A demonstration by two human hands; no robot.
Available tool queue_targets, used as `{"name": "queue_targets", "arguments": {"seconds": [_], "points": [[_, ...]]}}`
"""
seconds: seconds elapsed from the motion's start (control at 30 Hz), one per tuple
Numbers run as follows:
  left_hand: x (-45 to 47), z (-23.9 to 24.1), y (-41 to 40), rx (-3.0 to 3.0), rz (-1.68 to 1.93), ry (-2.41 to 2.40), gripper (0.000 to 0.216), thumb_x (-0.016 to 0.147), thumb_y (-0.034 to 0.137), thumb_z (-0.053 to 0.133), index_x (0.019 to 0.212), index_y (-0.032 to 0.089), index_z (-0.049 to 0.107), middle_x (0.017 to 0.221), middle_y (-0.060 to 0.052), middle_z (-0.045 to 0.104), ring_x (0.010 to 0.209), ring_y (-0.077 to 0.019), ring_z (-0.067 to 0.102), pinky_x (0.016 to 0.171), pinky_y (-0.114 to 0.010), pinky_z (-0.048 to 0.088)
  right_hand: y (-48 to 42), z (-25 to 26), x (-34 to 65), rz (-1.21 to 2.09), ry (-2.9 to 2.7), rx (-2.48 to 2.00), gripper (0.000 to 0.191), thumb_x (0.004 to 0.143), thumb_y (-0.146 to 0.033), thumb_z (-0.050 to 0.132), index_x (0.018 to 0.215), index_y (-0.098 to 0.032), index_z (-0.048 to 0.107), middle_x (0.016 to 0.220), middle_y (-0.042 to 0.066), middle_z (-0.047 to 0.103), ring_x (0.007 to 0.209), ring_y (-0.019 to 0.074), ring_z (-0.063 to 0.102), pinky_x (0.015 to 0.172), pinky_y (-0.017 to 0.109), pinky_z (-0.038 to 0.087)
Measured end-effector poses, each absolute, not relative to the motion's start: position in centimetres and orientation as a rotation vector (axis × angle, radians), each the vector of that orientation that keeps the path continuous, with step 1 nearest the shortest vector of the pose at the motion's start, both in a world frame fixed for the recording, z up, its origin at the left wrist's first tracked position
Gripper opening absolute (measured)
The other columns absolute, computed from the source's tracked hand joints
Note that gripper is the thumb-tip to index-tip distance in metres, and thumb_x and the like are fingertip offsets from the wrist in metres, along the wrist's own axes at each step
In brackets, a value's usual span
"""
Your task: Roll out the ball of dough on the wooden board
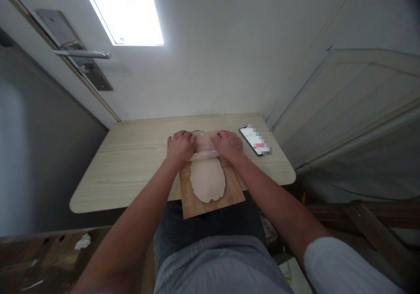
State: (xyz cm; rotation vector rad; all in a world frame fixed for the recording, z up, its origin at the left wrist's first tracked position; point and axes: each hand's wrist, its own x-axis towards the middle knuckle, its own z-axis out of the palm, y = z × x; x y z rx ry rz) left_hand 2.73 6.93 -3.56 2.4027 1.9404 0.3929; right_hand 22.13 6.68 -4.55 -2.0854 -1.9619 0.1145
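Note:
A flat oval sheet of pale dough [207, 181] lies on a wooden cutting board [232, 193] at the near edge of a light wooden table [138, 158]. A pale rolling pin [205, 155] lies across the far end of the dough. My left hand [180, 146] presses on the pin's left end, fingers curled over it. My right hand [228, 144] presses on its right end the same way. The middle of the pin shows between the hands.
A phone [255, 140] lies screen-up at the table's far right. A white door with a metal lever handle [83, 55] stands behind the table. A white cabinet [354, 106] is at the right. The board overhangs the table edge above my lap.

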Motion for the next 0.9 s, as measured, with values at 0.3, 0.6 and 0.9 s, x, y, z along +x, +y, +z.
{"name": "queue_targets", "arguments": {"seconds": [0.3,0.6,0.9], "points": [[2.9,-3.5,8.4,2.404,0.457,2.055,0.051,0.104,0.039,0.026,0.108,0.016,0.072,0.117,-0.016,0.071,0.113,-0.0313,0.062,0.097,-0.047,0.044,8.4,-4.2,21.7,0.130,-1.967,-2.119,0.043,0.099,-0.048,0.043,0.119,-0.020,0.067,0.122,0.013,0.071,0.113,0.0294,0.063,0.094,0.042,0.047],[2.8,-3.7,7.3,2.431,0.384,1.997,0.051,0.104,0.042,0.025,0.111,0.018,0.070,0.119,-0.014,0.068,0.112,-0.0304,0.061,0.095,-0.045,0.046,7.2,-4.5,21.8,0.129,-1.962,-2.111,0.051,0.097,-0.052,0.047,0.135,-0.020,0.057,0.131,0.014,0.067,0.121,0.0310,0.059,0.100,0.045,0.045],[2.9,-3.8,4.9,2.426,0.319,1.951,0.047,0.104,0.046,0.028,0.131,0.023,0.059,0.141,-0.013,0.058,0.130,-0.0326,0.052,0.105,-0.053,0.042,4.5,-4.8,22.0,0.128,-1.961,-2.087,0.061,0.100,-0.053,0.046,0.153,-0.023,0.042,0.149,0.011,0.055,0.130,0.0318,0.052,0.108,0.047,0.039]]}}
